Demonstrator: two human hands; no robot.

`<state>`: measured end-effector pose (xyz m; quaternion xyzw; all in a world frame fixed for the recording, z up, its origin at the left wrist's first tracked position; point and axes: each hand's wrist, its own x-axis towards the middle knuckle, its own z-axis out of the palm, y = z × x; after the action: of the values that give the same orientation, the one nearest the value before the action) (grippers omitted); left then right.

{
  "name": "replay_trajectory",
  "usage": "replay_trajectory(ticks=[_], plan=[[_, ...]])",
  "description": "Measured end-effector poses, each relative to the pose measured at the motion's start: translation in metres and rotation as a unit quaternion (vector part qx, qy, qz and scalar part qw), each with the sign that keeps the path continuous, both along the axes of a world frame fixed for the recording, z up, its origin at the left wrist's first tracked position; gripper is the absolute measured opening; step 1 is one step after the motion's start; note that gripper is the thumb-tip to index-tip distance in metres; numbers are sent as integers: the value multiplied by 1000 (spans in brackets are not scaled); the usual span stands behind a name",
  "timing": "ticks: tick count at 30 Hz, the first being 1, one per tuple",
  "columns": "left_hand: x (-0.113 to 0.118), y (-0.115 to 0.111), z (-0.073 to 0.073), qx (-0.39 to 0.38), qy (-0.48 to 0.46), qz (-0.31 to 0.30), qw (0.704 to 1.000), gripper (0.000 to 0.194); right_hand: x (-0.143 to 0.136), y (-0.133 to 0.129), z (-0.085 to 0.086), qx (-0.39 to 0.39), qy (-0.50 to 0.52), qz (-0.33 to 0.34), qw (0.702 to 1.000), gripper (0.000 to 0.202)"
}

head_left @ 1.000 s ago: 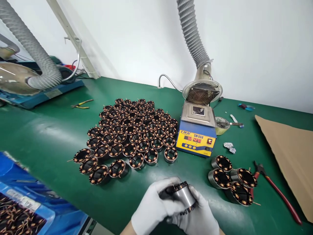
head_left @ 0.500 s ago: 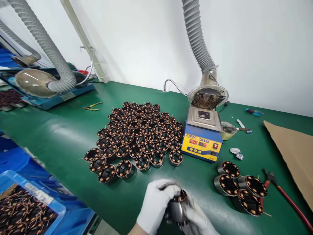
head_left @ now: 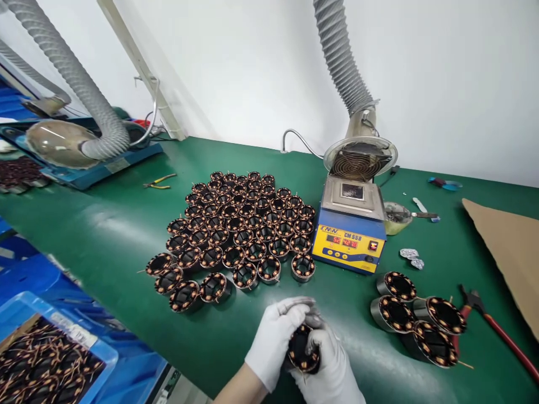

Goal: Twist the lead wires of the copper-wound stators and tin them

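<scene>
A motor stator, a ring with copper windings round its rim, is held between my two white-gloved hands above the near edge of the table. My left hand grips its left and far side. Around its right side wraps my right hand, with the thumb at the ring's opening. The open end of the stator faces up toward me, and a short wire end sticks out at its near edge. Many similar stators stand close together on the green table. Several more stators form a small group at the right.
A blue and yellow solder pot stands at the back under an extraction hood. Red-handled cutters lie at right beside cardboard. Small yellow-handled pliers lie far left. A blue crate of wired stators is at lower left.
The stator has been tipped so that its open end now faces me rather than its side. Both hands have shifted their hold around it, and the right thumb now shows at the opening.
</scene>
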<state>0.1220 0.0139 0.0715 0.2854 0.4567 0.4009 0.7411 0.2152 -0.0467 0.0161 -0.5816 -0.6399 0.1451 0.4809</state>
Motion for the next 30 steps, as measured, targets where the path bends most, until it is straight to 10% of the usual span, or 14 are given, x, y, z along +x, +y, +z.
replay_trajectory(ticks=[4, 9, 22, 30], plan=[[-19, 12, 9, 49, -29, 101, 993, 30, 3, -3, -2, -19, -39, -12, 999, 36], [-30, 16, 21, 48, 196, -78, 976, 34, 5, -3, 0, -20, -43, -7, 999, 30], [-18, 5, 12, 26, 183, 29, 982, 26, 10, 1, 11, 8, -77, -3, 997, 24], [-36, 9, 14, 236, 322, -235, 886, 22, 12, 4, 22, 24, -96, 3, 995, 21]])
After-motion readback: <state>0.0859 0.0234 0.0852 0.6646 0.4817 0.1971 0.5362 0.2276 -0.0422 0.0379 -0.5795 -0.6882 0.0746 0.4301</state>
